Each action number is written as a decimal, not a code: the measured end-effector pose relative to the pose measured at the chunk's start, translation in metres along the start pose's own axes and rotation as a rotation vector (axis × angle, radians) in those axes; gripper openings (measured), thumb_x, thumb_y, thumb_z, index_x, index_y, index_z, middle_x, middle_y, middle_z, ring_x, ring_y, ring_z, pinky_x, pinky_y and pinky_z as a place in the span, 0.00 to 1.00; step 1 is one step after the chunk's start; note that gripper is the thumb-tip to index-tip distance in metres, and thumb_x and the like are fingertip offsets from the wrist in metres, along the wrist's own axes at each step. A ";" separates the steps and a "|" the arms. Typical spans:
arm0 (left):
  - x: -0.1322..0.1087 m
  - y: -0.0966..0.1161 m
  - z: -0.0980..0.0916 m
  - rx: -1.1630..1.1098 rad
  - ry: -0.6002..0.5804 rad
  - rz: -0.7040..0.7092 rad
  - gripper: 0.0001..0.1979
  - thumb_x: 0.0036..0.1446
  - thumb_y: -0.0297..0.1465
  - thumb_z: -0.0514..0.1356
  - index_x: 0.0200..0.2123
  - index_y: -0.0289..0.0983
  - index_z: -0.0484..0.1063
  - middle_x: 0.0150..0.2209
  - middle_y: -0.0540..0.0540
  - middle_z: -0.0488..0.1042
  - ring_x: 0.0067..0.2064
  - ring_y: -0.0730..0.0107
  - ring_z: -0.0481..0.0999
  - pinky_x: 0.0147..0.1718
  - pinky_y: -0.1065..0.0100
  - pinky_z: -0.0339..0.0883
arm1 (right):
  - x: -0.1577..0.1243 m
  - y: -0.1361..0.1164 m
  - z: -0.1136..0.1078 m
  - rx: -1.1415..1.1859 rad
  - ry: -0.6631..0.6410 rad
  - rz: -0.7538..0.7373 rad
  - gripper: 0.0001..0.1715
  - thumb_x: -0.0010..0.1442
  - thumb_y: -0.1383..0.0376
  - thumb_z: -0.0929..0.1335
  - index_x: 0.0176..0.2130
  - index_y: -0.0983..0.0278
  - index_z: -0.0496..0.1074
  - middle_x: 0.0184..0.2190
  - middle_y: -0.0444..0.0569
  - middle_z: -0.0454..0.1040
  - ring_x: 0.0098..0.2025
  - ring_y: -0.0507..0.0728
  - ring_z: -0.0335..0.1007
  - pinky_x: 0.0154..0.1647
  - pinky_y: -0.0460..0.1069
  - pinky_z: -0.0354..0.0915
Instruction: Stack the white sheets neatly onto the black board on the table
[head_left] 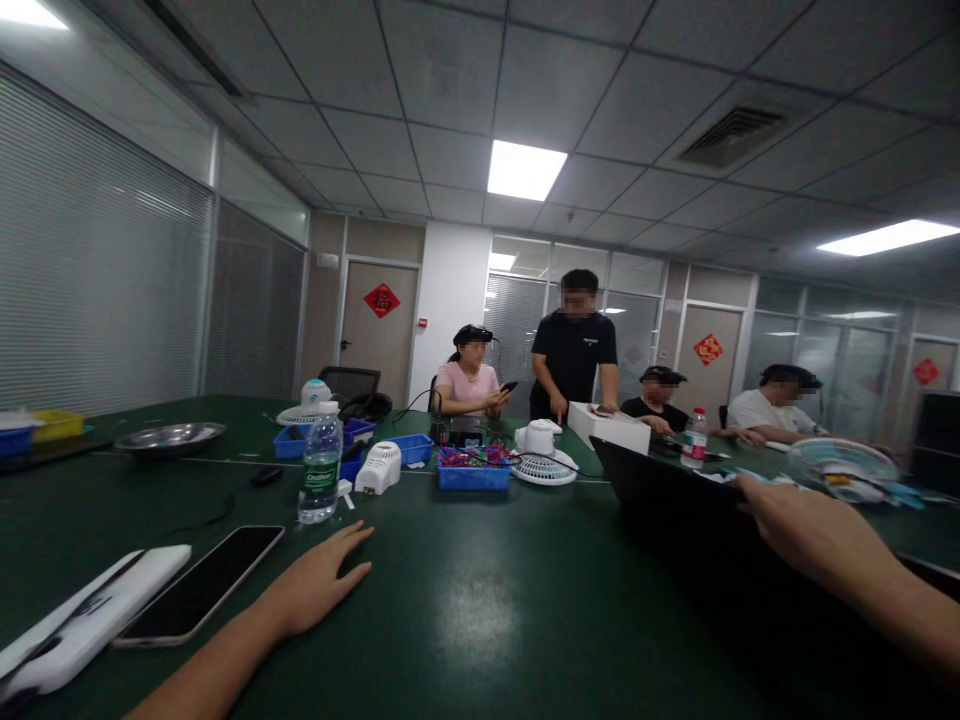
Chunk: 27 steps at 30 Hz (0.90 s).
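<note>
Panel: The black panel [675, 520] stood tilted on the right side of the table [420, 600]; it may have been a laptop lid, but it was too dark to tell.
Right hand: My right hand [806, 525] was closed on the panel's upper edge, some fingertips hidden.
Left hand: My left hand [322, 575] held nothing, palm down, fingers loosely spread, left of the table's middle; whether the palm pressed on the top, I could not tell.
Weight: I judged the panel fairly light for its breadth, one hand being enough to steady it.
Stiffness: Its edge ran straight, so I took it for a thin, stiff sheet.
Surface: It looked smooth, perhaps a little slippery to dry fingers.
Fragility: If it was a screen, pressing on its middle could have marked or cracked it.
Best hold: The middle of the upper edge seemed right, with pads flat; a pinch at one corner would likely have twisted it.
By my left hand: The phone [206, 585] lay flat toward the table's near edge, and the bottle [321, 470] stood just beyond my fingers.
Past the panel: The white box [611, 430] sat toward the table's far edge.
</note>
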<state>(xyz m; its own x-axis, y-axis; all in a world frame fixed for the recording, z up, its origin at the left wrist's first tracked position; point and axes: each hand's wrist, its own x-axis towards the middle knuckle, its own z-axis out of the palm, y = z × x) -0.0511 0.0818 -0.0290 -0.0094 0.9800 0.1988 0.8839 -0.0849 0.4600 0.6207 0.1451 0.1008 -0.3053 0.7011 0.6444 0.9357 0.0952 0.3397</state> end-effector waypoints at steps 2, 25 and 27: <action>-0.001 0.002 0.000 -0.001 0.007 -0.002 0.39 0.57 0.57 0.52 0.66 0.43 0.60 0.70 0.42 0.56 0.68 0.48 0.60 0.64 0.49 0.55 | 0.001 -0.004 -0.008 0.001 -0.028 -0.002 0.14 0.60 0.66 0.64 0.44 0.64 0.74 0.32 0.63 0.78 0.28 0.62 0.75 0.24 0.51 0.54; -0.002 0.016 -0.010 -0.128 0.059 -0.007 0.36 0.64 0.54 0.40 0.62 0.40 0.68 0.64 0.45 0.69 0.65 0.58 0.66 0.65 0.56 0.56 | -0.061 -0.273 -0.023 0.557 0.211 -0.739 0.26 0.66 0.46 0.62 0.52 0.60 0.69 0.45 0.48 0.79 0.43 0.59 0.78 0.37 0.51 0.71; -0.002 0.014 -0.008 -0.110 0.040 -0.006 0.36 0.61 0.56 0.47 0.63 0.41 0.67 0.65 0.44 0.66 0.66 0.55 0.65 0.64 0.54 0.57 | -0.053 -0.266 -0.009 0.564 0.012 -0.705 0.37 0.63 0.40 0.62 0.59 0.61 0.66 0.55 0.54 0.74 0.53 0.65 0.73 0.48 0.56 0.71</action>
<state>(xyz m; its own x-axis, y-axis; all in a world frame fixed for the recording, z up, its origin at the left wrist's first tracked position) -0.0422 0.0777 -0.0164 -0.0352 0.9729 0.2287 0.8273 -0.1000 0.5528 0.3864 0.0760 -0.0178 -0.8399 0.3420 0.4215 0.4776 0.8346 0.2744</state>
